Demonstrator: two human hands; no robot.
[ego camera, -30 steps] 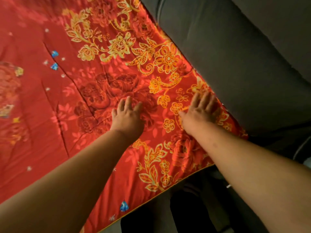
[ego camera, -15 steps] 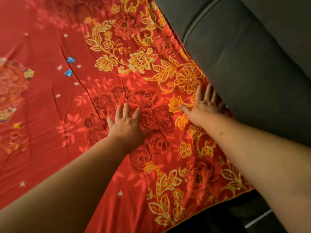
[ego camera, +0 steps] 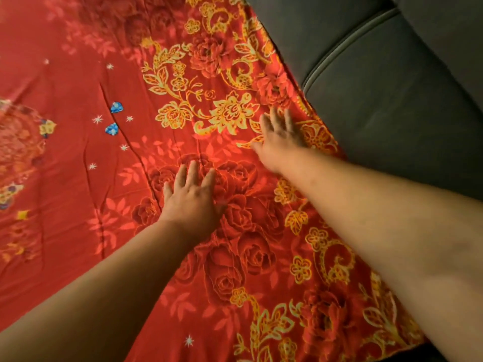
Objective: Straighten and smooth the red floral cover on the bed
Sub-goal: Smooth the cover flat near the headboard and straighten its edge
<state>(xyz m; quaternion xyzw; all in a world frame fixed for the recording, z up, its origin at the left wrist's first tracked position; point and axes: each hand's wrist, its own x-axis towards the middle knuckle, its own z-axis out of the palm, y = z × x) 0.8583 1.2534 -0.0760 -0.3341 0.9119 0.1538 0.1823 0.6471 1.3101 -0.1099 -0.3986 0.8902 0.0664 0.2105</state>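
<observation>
The red floral cover (ego camera: 78, 158) with gold flower scrolls and dark red roses lies spread over the bed and fills most of the view. My left hand (ego camera: 192, 198) lies flat, palm down, fingers apart, on the dark rose pattern near the middle. Farther up and to the right, my right hand (ego camera: 278, 139) is pressed flat on the gold border, fingers spread, close to the cover's right edge. Neither hand grips the fabric. A few thin creases run down the cover to the left of my left hand.
A dark grey padded headboard or cushion (ego camera: 392, 87) with a piped seam runs along the cover's right edge. The cover's near hem shows at the bottom right corner (ego camera: 418, 346).
Both hands have slid farther up the cover, away from me, staying flat on it. My right hand has moved along the gold border beside the grey padding. More of the cover shows below my arms.
</observation>
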